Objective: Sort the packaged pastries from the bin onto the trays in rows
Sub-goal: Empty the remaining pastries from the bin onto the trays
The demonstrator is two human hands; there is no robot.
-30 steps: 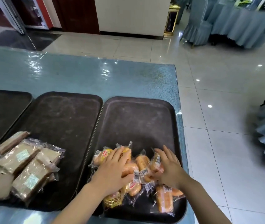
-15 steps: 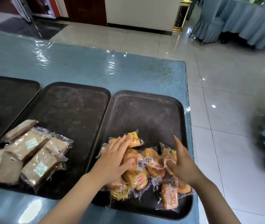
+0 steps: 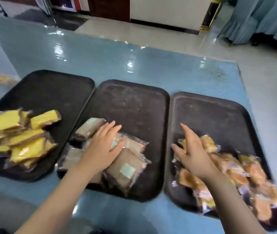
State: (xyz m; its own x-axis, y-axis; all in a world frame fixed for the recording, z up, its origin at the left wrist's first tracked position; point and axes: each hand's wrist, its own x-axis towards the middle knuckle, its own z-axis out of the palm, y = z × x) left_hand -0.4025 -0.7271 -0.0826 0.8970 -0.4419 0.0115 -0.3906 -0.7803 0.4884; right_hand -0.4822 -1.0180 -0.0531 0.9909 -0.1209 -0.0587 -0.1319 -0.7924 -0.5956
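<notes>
Your left hand (image 3: 101, 149) lies flat on the brown pastry packs (image 3: 125, 168) heaped at the near end of the middle tray (image 3: 131, 102), fingers (image 3: 112, 130) straight and spread, nothing gripped, palm touching the top packs. Your right hand (image 3: 191, 154) is over the orange pastry packs (image 3: 232, 168) on the right tray (image 3: 218, 115), fingers extended and pointing away from you, thumb out to the left, released (whether it actually touches the packs under it, cannot tell: the frame is motion-blurred here). The orange packs sit in a loose pile at the near right part of that tray, some reaching the near rim. The yellow pastry packs (image 3: 21, 137) are piled on the near end of the left tray (image 3: 49, 88), overlapping each other, no rows. The brown packs also overlap, one with a pale green label (image 3: 127, 170) facing up just right of your left wrist. The far halves of all three trays are bare dark surface. The three trays stand side by side on the blue counter (image 3: 117, 61), edges nearly touching. Past the counter there is a tiled floor (image 3: 269, 65) and blue draped fabric (image 3: 261, 17) at top right.
</notes>
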